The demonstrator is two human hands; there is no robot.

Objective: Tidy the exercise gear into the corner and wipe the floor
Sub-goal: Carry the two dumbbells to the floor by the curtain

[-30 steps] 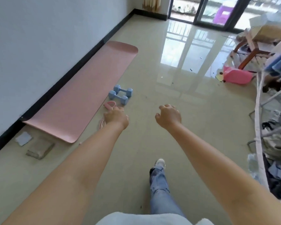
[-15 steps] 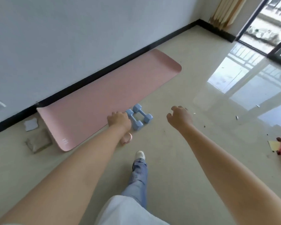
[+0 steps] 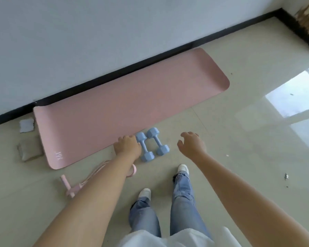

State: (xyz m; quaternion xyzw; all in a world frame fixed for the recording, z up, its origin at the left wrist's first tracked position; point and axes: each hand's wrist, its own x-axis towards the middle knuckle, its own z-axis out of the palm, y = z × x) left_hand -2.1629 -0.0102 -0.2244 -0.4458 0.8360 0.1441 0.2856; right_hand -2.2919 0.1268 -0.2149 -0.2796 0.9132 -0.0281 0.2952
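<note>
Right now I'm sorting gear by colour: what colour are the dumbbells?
Light blue, both dumbbells, clearest in the head view.

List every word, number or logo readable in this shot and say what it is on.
Pink yoga mat: a small pale mark printed near its near-left corner, too blurred to read.
Blue dumbbells: no marking can be seen.
Nothing else carries text.

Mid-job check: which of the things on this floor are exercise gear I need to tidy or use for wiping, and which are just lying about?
For the job:
- pink mat, flat along the wall
- two blue dumbbells, between left hand and right hand
- pink resistance band, by the mat's near end
- white cloth, possibly for wiping

Just lying about:
- beige pad
- scraps of debris
</note>
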